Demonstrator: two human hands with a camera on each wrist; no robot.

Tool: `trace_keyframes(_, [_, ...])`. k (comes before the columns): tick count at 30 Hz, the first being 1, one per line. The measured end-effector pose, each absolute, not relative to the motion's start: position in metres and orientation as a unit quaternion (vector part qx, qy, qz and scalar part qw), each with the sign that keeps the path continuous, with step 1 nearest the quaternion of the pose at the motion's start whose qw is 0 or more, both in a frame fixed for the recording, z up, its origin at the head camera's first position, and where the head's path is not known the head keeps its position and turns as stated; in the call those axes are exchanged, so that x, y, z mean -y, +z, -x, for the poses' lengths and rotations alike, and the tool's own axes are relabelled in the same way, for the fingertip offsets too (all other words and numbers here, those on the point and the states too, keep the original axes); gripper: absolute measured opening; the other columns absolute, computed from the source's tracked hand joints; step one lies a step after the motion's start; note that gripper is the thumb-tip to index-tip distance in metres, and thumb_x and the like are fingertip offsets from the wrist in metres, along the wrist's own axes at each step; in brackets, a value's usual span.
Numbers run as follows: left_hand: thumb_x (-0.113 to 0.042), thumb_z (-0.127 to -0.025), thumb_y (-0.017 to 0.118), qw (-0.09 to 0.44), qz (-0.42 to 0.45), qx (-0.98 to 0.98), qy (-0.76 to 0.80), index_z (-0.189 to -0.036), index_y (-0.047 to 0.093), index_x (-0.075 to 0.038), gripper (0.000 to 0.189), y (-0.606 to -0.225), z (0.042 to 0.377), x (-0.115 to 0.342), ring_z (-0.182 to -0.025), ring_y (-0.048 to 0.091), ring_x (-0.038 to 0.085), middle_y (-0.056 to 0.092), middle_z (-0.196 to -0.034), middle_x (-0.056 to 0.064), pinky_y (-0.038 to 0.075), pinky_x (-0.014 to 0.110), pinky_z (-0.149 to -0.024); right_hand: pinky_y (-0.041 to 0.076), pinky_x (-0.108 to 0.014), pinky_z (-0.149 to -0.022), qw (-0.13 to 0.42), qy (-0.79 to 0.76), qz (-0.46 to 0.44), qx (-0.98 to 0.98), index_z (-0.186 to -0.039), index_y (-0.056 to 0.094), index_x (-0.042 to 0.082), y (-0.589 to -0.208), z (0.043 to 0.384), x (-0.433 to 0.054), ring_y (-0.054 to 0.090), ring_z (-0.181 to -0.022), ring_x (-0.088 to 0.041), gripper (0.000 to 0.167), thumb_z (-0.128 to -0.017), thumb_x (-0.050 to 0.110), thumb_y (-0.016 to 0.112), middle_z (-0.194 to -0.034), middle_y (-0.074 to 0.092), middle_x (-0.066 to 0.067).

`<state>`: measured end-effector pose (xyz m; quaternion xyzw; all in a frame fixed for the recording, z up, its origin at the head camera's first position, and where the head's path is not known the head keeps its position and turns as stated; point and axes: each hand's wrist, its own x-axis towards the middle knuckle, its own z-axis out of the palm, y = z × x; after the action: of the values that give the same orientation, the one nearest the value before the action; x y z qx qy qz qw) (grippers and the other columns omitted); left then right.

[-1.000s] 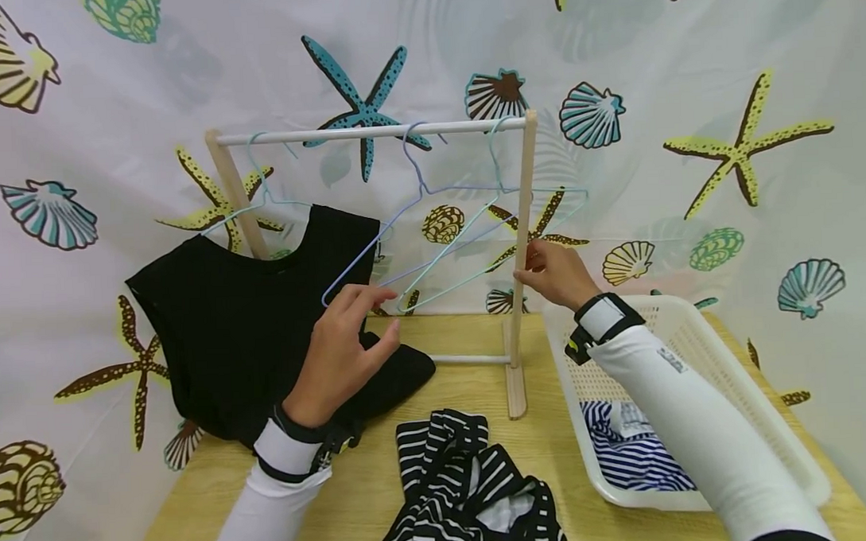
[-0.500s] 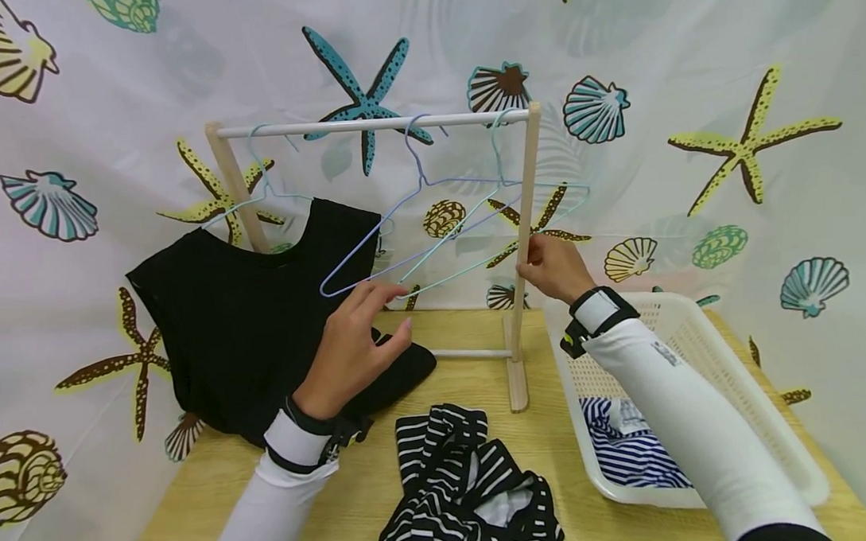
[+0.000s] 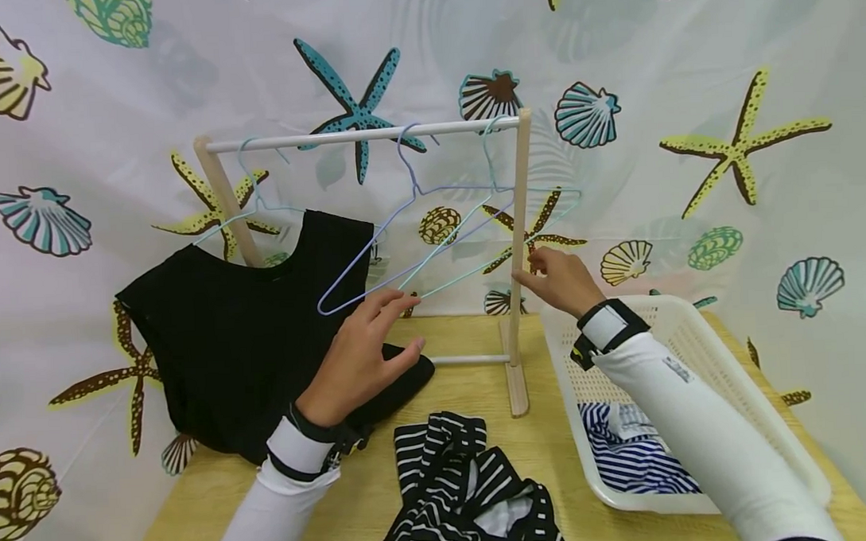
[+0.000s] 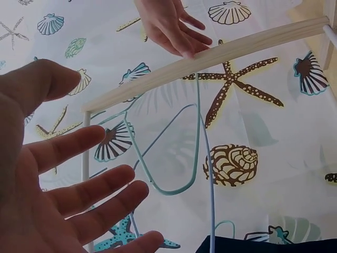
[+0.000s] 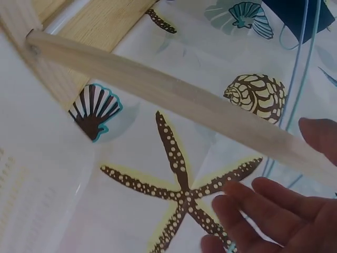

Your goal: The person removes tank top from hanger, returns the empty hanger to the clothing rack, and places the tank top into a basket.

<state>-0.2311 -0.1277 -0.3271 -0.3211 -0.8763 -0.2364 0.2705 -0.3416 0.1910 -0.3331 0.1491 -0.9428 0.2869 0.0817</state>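
Rack (image 3: pixel 357 135): taken as the landmark; apart from the camera's own sway, no shift of it is seen.
Left hand (image 3: pixel 357 353): has been brought slightly rightward in front of the rack; the near lower corner of the mint hanger (image 3: pixel 493 187), visible a second ago, is now covered by its fingers in the head view. Thumb and fingers are spread apart, with nothing clamped; whether the wire is touched cannot be told.
Right hand (image 3: pixel 565 282): placed at the rack's right post; its thumb and fingers are parted a little more than half a second ago, with nothing seen pinched.
Blue hanger (image 3: pixel 414 191): hung bare on the rack, left of its right end, where the mint one also hangs bare. Judged from this, only the hands have been readjusted.
Black top (image 3: pixel 242 341): hung at the rack's left end, unchanged.
Black striped garment (image 3: pixel 447 477): left crumpled in front of the rack.
Basket (image 3: pixel 667 318): set right of the rack, a blue striped garment (image 3: pixel 636 454) held inside.
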Motion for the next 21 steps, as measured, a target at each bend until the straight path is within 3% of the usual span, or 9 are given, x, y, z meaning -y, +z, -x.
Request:
trace_keyframes(6, [-0.031,-0.085,0.071,0.261,0.326,0.881,-0.220,-0.130,0.058,-0.012,0.050,-0.335,0.233,0.124,-0.121,0.051,0.031,0.051,-0.134,0.015,0.042,0.055,-0.094,0.041,-0.059,-0.093,0.037,0.241,-0.128,0.961,-0.140,0.044,-0.001,-0.333,0.319,-0.217,0.051,-0.118,-0.045,0.075,-0.096,0.060,0.041,-0.136,0.049,-0.027])
trace_keyframes(10, [-0.035,-0.086,0.070,0.238,0.319,0.893,-0.207,-0.134,0.056,-0.015,0.054,-0.337,0.232,0.121,-0.124,0.048,0.033,0.047,-0.139,0.016,0.040,0.059,-0.095,0.030,-0.071,-0.094,0.020,0.192,-0.111,0.975,-0.146,0.037,0.001,-0.331,0.303,-0.230,0.036,-0.129,-0.051,0.086,-0.093,0.069,0.032,-0.146,0.036,-0.030])
trace_keyframes(15, [-0.043,-0.086,0.069,0.204,0.319,0.906,-0.190,-0.140,0.050,-0.018,0.062,-0.342,0.230,0.120,-0.126,0.046,0.037,0.043,-0.143,0.018,0.038,0.059,-0.098,0.016,-0.081,-0.089,0.011,0.142,-0.082,0.986,-0.154,0.022,0.013,-0.330,0.282,-0.249,0.013,-0.133,-0.062,0.094,-0.087,0.077,0.035,-0.153,0.015,-0.032])
trace_keyframes(21, [-0.045,-0.086,0.069,0.192,0.330,0.906,-0.182,-0.143,0.046,-0.020,0.066,-0.347,0.230,0.125,-0.128,0.044,0.039,0.041,-0.144,0.021,0.035,0.059,-0.101,0.005,-0.085,-0.088,0.004,0.103,-0.077,0.992,-0.156,0.013,0.020,-0.330,0.267,-0.267,0.004,-0.132,-0.066,0.098,-0.083,0.079,0.040,-0.155,0.006,-0.031])
